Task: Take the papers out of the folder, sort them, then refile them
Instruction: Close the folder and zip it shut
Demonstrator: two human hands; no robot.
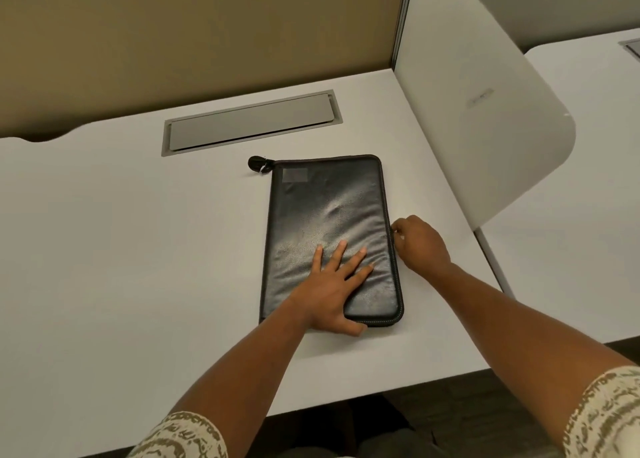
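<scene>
Office or study cubicle.
A white desk (121, 249) carries a recessed grey cable hatch (251, 125), with a tan partition (194, 31) behind, a white side divider (485, 118), and a matching desk (588, 180) alongside.

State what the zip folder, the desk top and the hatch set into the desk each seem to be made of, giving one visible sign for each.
Zip folder: probably coated fabric or faux leather, dark with a soft sheen; it dimples and has stitched edging.
Desk top: likely white laminate, matt, smooth and uniform.
Hatch: seemingly grey metal or plastic, flat in a thin frame; the look leaves it open.
</scene>
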